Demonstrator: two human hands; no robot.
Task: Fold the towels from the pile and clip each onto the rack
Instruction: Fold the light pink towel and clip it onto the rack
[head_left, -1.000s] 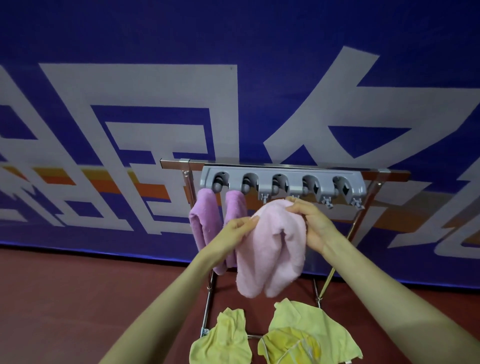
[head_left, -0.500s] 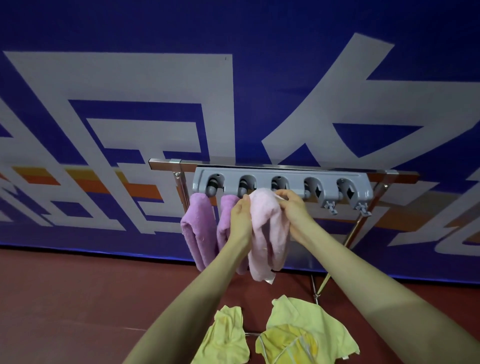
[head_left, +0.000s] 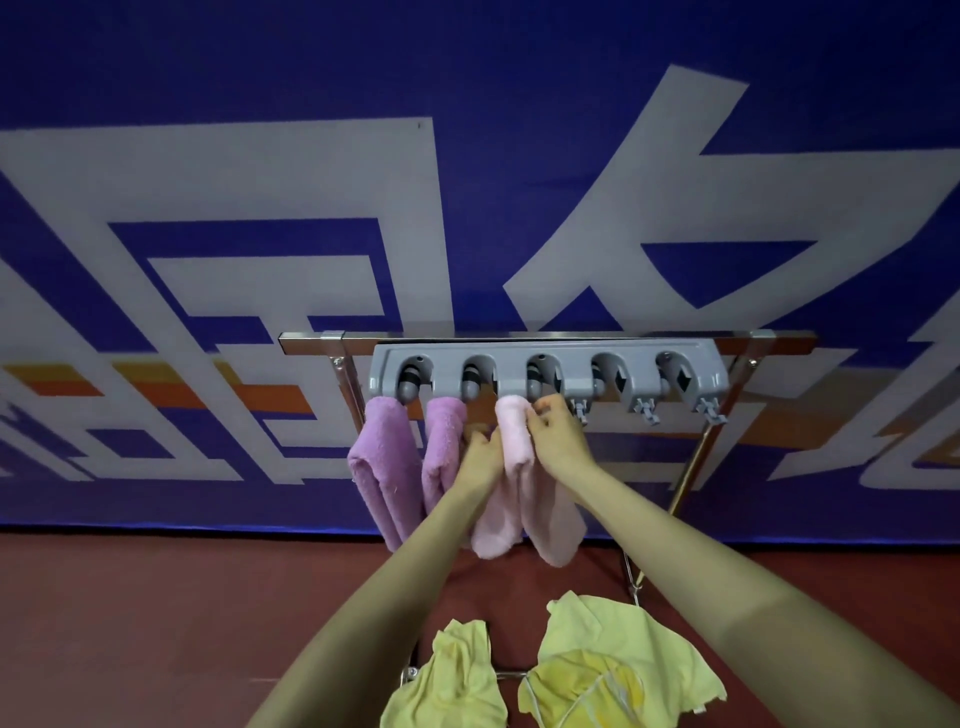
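Observation:
A grey clip rack with several round clips hangs on a metal bar. Two purple folded towels hang from its two leftmost clips. A folded pale pink towel hangs under the third clip, its top pressed up against it. My left hand grips the pink towel from the left. My right hand pinches its top edge from the right, just below the clip. Whether the clip holds the towel is hidden by my fingers. Yellow towels lie in a pile below.
The two rightmost clips are bare, with small grey hooks under the rack. The metal stand's leg slopes down on the right. A blue banner hangs close behind, above a red floor.
Both hands lifted the pink towel up and right to the third clip. The towel has been squeezed narrower, with its top now at the clip.

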